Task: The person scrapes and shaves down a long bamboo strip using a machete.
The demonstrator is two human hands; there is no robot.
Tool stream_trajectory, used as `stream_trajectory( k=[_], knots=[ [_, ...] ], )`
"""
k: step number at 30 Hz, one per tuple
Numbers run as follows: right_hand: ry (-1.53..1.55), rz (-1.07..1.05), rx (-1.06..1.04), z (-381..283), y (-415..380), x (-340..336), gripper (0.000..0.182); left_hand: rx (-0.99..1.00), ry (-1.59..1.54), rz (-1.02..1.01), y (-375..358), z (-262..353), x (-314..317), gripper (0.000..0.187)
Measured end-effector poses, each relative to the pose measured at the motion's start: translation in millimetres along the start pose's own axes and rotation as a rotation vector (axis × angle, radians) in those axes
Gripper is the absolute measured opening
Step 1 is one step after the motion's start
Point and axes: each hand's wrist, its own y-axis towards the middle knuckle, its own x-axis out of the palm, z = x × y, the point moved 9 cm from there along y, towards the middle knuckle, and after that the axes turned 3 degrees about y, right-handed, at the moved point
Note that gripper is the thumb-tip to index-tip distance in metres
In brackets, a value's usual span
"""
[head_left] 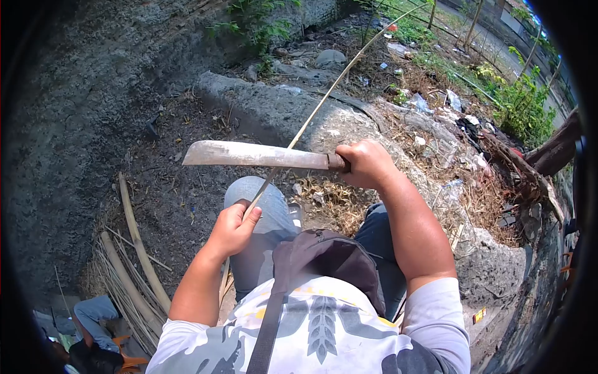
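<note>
My right hand (367,163) is closed round the dark handle of a machete (249,154), whose broad, worn blade points left. A long, thin bamboo strip (336,84) runs from my lap up to the top right, and the blade crosses over it. Below the blade, my left hand (237,227) grips the strip near my knee, thumb laid along it. The strip's lower end passes down beside my leg, partly hidden by my left hand and forearm.
Bamboo poles (142,246) and a bundle of thin strips (112,268) lie at my left. Behind them sits another person (96,324) on an orange chair. A rough wall (68,156) rises at left, a concrete slab (249,103) lies ahead, and litter (455,100) and a log (554,149) are at right.
</note>
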Motion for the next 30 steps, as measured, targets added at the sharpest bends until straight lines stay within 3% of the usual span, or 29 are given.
stream_trajectory(
  k=[3, 6, 10, 12, 14, 17, 20, 24, 26, 28, 29, 30],
  knots=[
    [-0.043, -0.040, -0.140, -19, -3, 8, 0.021, -0.032, 0.023, -0.009, 1, 9, 0, 0.040],
    [0.005, -0.040, 0.080, 12, 3, 1, 0.021, -0.042, -0.008, -0.003, -2, 1, 4, 0.038],
    [0.306, 0.133, 0.501, 103, -2, -4, 0.027, -0.009, -0.017, 0.022, -21, -12, 0, 0.036],
    [0.386, 0.140, 0.568, 115, -4, 1, 0.028, -0.009, 0.024, 0.028, -24, -12, -5, 0.036],
    [0.408, 0.067, 0.561, 107, -5, 7, 0.027, -0.011, 0.027, 0.046, -24, -8, -9, 0.036],
    [0.263, 0.022, 0.298, 50, 1, 7, 0.024, -0.036, -0.021, 0.068, -18, 0, -6, 0.036],
    [0.180, -0.230, 0.072, -1, 1, 29, 0.024, -0.074, -0.049, 0.029, -12, -2, 2, 0.037],
    [0.155, -0.172, 0.124, 18, 6, 19, 0.023, -0.082, -0.101, -0.016, -18, -5, 8, 0.037],
    [0.172, -0.002, 0.317, 60, 7, 12, 0.023, -0.043, -0.115, -0.010, -22, -5, 10, 0.033],
    [0.316, 0.032, 0.485, 95, 3, 10, 0.024, 0.013, -0.063, -0.034, -27, -2, 9, 0.031],
    [0.421, 0.020, 0.552, 109, 0, 18, 0.025, -0.052, -0.059, -0.068, -29, -4, 10, 0.032],
    [0.426, 0.015, 0.544, 106, -1, 17, 0.026, -0.045, -0.046, -0.074, -28, -4, 9, 0.032]
  ],
)
